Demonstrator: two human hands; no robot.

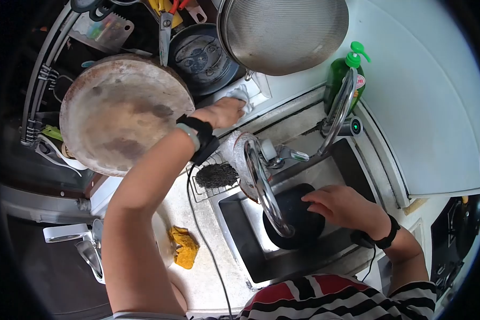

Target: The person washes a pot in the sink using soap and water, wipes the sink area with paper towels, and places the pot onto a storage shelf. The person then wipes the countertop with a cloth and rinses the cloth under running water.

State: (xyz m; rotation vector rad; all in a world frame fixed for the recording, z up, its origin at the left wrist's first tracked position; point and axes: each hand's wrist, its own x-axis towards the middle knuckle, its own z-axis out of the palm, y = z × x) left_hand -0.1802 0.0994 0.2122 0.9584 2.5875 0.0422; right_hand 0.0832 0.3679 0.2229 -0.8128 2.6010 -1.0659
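Note:
My left hand (226, 112) is closed on a pale, crumpled cloth (240, 95) against the white ledge (260, 90) behind the sink. My right hand (330, 205) is over the sink (240, 216), its fingers bent together at the edge of a dark round pan (296, 224) in the basin. Whether those fingers grip the pan is hard to make out. The curved chrome faucet (264, 186) crosses in front of the pan.
A large round wooden board (125, 114) stands at the left, under my left arm. Metal strainers (288, 34) hang above. A green soap bottle (336, 77), a black scrubber (217, 175) and a yellow cloth (184, 247) surround the sink. A black cable runs down the counter.

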